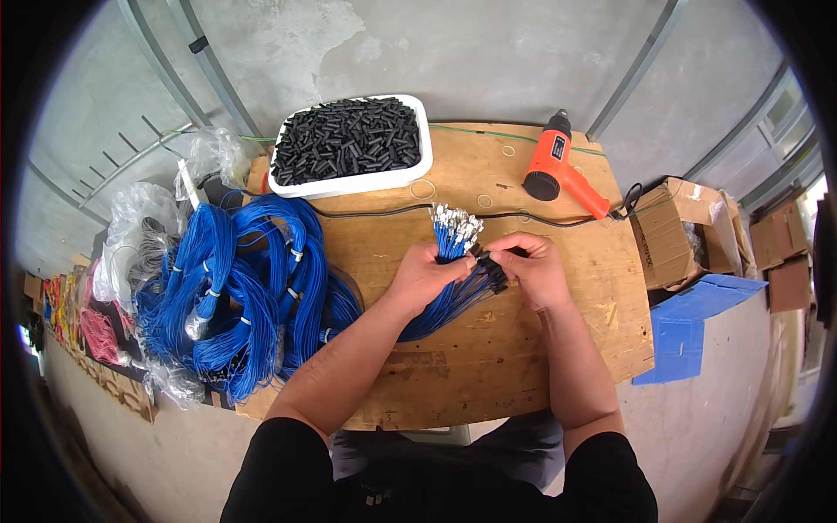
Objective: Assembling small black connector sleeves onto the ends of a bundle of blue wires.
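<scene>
My left hand (pixel 423 277) is closed round a bundle of blue wires (pixel 446 248) near its end. Bare silvery-white terminals (pixel 457 225) fan out above the fingers. To the right of them, my right hand (pixel 534 268) pinches with thumb and forefinger at a black sleeve, partly hidden by the fingers. Several black sleeves (pixel 495 275) sit on wires between the two hands. The wires trail from there down and left toward large blue wire coils (pixel 218 296), tied with white bands, at the table's left.
A white tray (pixel 357 185) full of short black sleeves stands at the back. An orange heat gun (pixel 549 161) lies at the back right, its black cord crossing the wooden table (pixel 593 305). Cardboard boxes (pixel 663 231) and a blue sheet (pixel 689 327) are on the right.
</scene>
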`<state>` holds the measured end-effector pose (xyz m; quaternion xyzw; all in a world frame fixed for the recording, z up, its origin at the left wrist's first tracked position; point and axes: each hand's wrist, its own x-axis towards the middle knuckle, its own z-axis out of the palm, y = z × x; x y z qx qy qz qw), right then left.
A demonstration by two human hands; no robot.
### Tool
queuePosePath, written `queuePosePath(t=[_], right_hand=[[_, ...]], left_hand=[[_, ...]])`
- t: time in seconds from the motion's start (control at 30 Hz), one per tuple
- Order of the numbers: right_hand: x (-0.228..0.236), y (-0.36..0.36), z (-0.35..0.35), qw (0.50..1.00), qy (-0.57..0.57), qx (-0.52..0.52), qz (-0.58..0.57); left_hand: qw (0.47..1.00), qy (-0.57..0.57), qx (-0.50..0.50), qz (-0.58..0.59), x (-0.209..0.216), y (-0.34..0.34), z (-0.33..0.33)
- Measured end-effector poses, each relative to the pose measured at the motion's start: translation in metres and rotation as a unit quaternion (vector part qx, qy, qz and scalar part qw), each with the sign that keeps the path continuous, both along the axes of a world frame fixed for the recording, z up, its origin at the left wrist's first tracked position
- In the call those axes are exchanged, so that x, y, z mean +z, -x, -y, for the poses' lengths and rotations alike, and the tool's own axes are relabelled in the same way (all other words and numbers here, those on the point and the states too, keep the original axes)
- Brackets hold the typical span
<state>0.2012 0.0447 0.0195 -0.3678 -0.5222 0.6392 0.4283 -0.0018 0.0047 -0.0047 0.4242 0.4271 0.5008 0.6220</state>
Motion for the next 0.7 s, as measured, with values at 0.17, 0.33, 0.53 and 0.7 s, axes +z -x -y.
queuePosePath(t=[0.17, 0.33, 0.53, 0.7], right_hand=[[-0.0027, -0.0062, -0.0054, 0.999, 0.021, -0.005, -0.035], [0.0044, -0.0084, -0.0077, 0.982, 0.158, 0.03, -0.103], [0.0011, -0.0096, -0.0084, 0.975, 0.182, 0.044, -0.121], [-0.0011, -0.0053, -0.007, 0.978, 0.172, 0.05, -0.104]], left_hand=[[0.999, -0.002, 0.009, 0.041, -0.0048, -0.0012, -0.0012], [1.0, -0.008, 0.011, 0.006, -0.0052, -0.0006, -0.0012], [1.0, -0.02, 0.008, 0.0, -0.0041, -0.0007, -0.0012], [1.0, -0.008, 0.007, -0.02, -0.0029, -0.0008, -0.0012]])
